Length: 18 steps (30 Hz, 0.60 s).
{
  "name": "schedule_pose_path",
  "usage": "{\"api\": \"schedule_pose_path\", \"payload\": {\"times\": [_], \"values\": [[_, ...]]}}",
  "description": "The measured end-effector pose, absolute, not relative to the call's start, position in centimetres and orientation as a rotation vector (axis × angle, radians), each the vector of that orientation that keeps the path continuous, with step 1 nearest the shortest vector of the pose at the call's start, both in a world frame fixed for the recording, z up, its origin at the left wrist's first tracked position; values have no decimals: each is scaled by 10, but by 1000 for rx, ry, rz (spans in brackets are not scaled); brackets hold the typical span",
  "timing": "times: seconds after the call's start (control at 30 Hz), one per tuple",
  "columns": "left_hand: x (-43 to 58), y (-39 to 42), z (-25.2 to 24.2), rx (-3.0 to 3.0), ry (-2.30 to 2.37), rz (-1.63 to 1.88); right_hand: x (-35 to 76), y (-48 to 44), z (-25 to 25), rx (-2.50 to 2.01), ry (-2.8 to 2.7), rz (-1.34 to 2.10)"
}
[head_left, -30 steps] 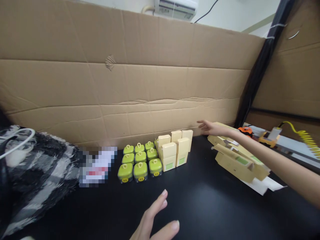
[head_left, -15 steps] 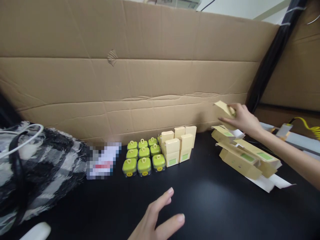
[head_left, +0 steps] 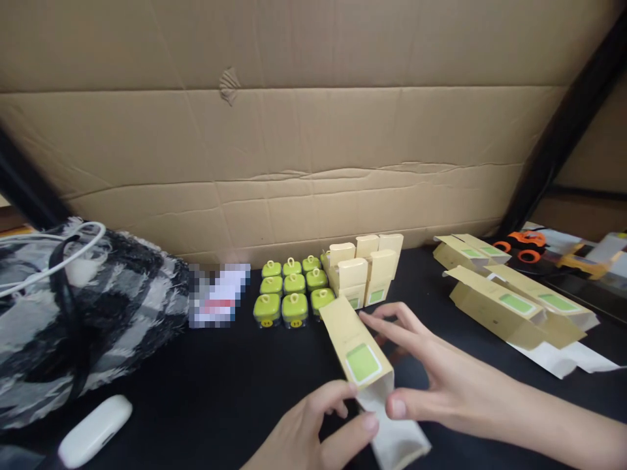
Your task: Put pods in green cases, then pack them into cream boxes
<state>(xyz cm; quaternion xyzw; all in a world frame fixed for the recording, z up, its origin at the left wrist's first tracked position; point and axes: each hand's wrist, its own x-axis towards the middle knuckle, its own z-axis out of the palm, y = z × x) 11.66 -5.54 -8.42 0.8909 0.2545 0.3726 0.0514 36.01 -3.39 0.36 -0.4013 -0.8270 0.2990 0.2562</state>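
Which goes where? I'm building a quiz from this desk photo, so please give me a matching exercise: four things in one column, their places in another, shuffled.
Things:
1. flat carton
2. green cases
3. white case
4. orange toy car

Places:
A. near left corner of the table
B. far right, behind the loose cartons
C. between both hands
D. in rows left of the standing boxes

Pairs: 1-C, 2-D, 3-A, 4-B

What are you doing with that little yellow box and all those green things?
A person holds a flat yellow carton with both hands above the black table: the left hand pinches its near end and the right hand steadies its side. Behind it sit rows of small green cases next to standing yellow boxes. More flat cartons lie in a pile to the right.
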Motion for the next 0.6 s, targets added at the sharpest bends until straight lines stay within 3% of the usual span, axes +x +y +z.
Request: {"api": "schedule_pose_path", "payload": {"times": [0.1,0.33,0.6], "values": [[122,-53,-84,2716,826,1080,364,-33,-2,-1037,-2259,955],[116,-48,-76,2678,878,808,385,-30,-3,-925,-2594,915],[119,-51,-60,2511,773,966,374,-36,-9,-665,-2696,473]]}}
